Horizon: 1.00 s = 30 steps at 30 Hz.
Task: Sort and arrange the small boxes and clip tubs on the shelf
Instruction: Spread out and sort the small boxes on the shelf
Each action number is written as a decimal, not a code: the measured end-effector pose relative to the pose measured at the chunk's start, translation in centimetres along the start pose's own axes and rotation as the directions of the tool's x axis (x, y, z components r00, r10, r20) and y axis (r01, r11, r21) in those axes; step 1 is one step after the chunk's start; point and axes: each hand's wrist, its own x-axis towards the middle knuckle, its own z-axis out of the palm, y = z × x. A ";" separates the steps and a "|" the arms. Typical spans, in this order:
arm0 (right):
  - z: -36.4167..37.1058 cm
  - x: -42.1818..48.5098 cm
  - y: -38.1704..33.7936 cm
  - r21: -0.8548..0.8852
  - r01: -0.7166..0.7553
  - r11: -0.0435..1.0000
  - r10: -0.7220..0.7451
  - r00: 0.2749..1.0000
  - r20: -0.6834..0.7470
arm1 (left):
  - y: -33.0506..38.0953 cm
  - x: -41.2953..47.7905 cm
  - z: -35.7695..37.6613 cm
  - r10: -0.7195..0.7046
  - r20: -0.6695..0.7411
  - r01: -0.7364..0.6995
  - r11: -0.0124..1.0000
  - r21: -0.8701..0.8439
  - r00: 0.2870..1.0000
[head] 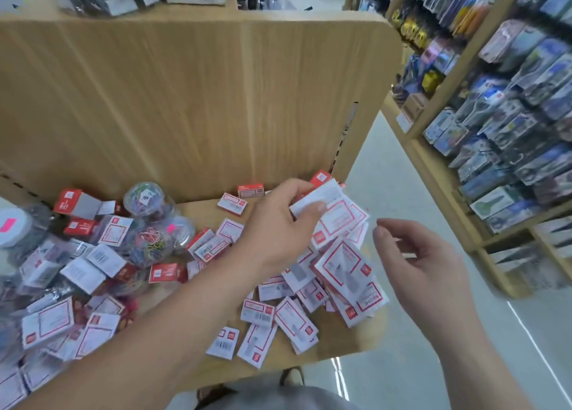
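Several small red-and-white boxes [260,312] lie scattered over a wooden shelf [334,338]. Clear round clip tubs [148,245] with coloured paper clips sit among them on the left. My left hand [278,224] reaches across to the shelf's right end and grips a white box [315,197] between thumb and fingers, above a heap of boxes [343,264]. My right hand [424,261] hovers just right of that heap, off the shelf's edge, fingers loosely curled and holding nothing.
A tall wooden back panel [192,100] rises behind the shelf. Across the aisle on the right stands a wooden rack [439,100] of hanging packaged goods. A white-lidded tub [15,224] sits at far left. The grey floor [402,363] lies below the shelf's right edge.
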 end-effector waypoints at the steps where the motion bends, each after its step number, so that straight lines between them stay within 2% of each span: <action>1: 0.0 0.8 0.4 -0.029 -0.008 1.000 0.008 1.000 -0.001 | -0.2 0.8 0.7 -0.014 0.002 0.014 1.000 0.021 1.000; 4: 1.1 3.8 1.5 -0.152 -0.012 0.988 0.028 0.994 0.105 | -1.4 2.6 2.2 -0.011 0.050 0.000 0.974 0.226 0.999; 7: 2.8 5.9 2.4 -0.301 0.035 0.953 0.023 0.982 0.186 | -2.4 2.1 2.3 0.046 -0.005 -0.039 0.902 0.430 0.999; 10: 3.8 6.6 2.5 -0.446 0.108 0.889 -0.019 0.980 0.200 | -3.3 -0.2 1.0 0.109 -0.091 -0.066 0.921 0.383 0.990; 13: 4.1 6.8 2.3 -0.508 0.114 0.854 -0.002 0.976 0.216 | -4.1 -3.7 -1.5 0.168 -0.161 -0.089 0.908 0.410 0.973; 14: 4.0 6.7 2.2 -0.513 0.127 0.849 -0.024 0.979 0.203 | -4.3 -5.0 -2.5 0.168 -0.178 -0.077 0.901 0.427 0.970; 16: 4.1 6.0 1.3 -0.501 0.229 0.835 -0.161 0.971 0.177 | -5.0 -7.9 -4.2 0.127 -0.200 -0.015 0.877 0.480 0.972; 18: 5.1 4.5 -0.2 -0.389 0.390 0.835 -0.321 0.918 0.233 | -5.9 -10.2 -5.5 0.053 -0.215 0.076 0.832 0.549 0.975; 19: 5.8 3.7 -1.0 -0.297 0.459 0.837 -0.371 0.877 0.306 | -6.3 -11.0 -5.9 0.031 -0.220 0.102 0.817 0.568 0.975; 21: 7.7 2.3 -2.2 -0.183 0.530 0.828 -0.387 0.776 0.498 | -7.0 -12.1 -6.7 0.020 -0.233 0.118 0.816 0.565 0.972; 23: 9.5 2.0 -2.7 -0.251 0.580 0.775 -0.318 0.701 0.638 | -7.3 -13.2 -7.3 0.025 -0.256 0.124 0.827 0.548 0.966; 26: 11.3 3.1 -3.2 -0.386 0.630 0.674 -0.230 0.675 0.701 | -7.6 -15.0 -8.2 0.011 -0.268 0.139 0.833 0.535 0.963; 30: 14.1 4.3 -3.6 -0.435 0.672 0.600 -0.116 0.610 0.784 | -8.5 -16.2 -9.6 -0.008 -0.252 0.141 0.846 0.514 0.968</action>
